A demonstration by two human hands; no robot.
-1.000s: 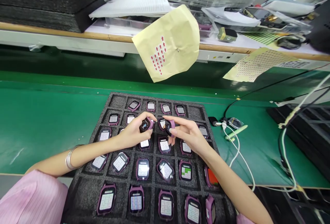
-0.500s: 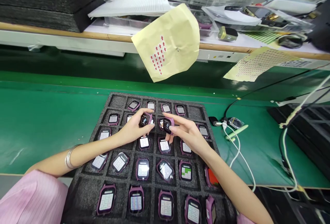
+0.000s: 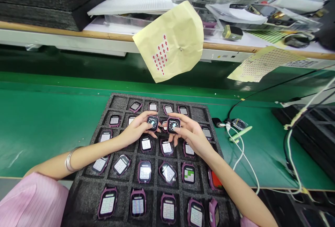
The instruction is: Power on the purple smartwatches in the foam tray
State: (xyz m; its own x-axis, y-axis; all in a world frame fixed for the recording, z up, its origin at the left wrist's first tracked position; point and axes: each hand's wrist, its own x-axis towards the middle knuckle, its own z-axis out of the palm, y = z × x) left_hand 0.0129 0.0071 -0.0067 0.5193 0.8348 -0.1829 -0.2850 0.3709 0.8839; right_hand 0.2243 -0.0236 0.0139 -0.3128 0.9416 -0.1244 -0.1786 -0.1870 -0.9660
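Over the back half of a dark foam tray point(image 3: 119, 100), my left hand point(image 3: 138, 128) is closed on a purple-framed watch point(image 3: 152, 123), its thumb on the lit dial. Beside it my right hand point(image 3: 190, 131) grips a second purple watch point(image 3: 173, 125), thumb at the screen's lower right. Both screens face up and show a dial; the two watches are close together but apart. Below them, the tray's compartments hold several purple watches with white grid screens, such as one watch point(image 3: 144, 171). Another watch point(image 3: 188, 173) shows green blocks, and one at the right edge point(image 3: 215, 180) shows red.
A green table point(image 3: 47, 122) lies under the tray. White cables point(image 3: 243, 150) and a light green tool point(image 3: 240, 133) are on the right. Yellow sheets point(image 3: 183, 42) hang from the shelf point(image 3: 120, 38) behind. More black trays point(image 3: 309, 140) stand far right.
Both held watches have turned from an angle to face the camera, and their dials are now brighter. My left fingers have shifted under the left watch, its thumb now on the screen.
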